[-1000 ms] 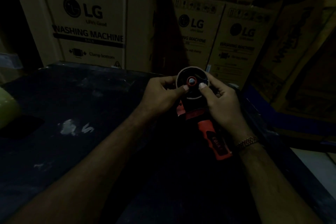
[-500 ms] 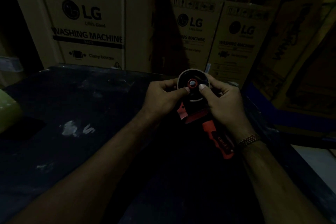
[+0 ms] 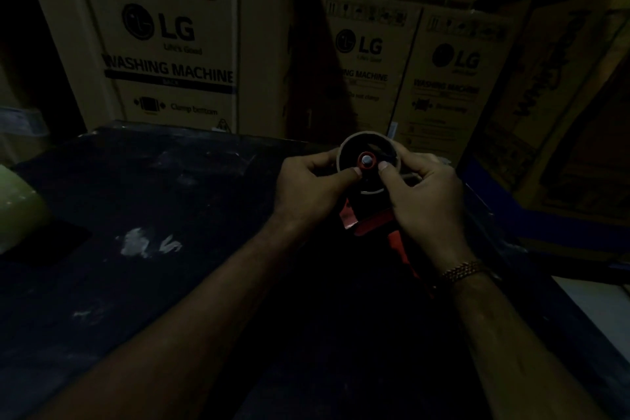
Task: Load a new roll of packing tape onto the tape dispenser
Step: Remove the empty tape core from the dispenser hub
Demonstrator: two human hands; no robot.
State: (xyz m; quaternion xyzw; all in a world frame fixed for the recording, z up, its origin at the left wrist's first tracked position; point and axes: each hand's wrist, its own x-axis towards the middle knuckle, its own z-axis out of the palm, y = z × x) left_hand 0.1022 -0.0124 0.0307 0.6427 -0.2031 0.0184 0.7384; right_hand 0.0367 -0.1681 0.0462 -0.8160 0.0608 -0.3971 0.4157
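While the tape dispenser [image 3: 371,227] is gripped right of centre by the left hand [image 3: 312,187] and right hand [image 3: 426,196], thumbs pinched beside its hub, its handle is aimed lower right; the tape roll [image 3: 17,206] is left at far left on the worktop [image 3: 153,181].

A very dim, underexposed view, dark across most of the frame. The faint light falls from above and ahead, catching the printed cardboard boxes [image 3: 163,44] at the far side and the backs of both hands. The black tabletop [image 3: 136,187] nearly vanishes into shadow nearby. Corners darken further, wide-angle bending tilts the boxes outward, and fine detail looks soft and grainy.
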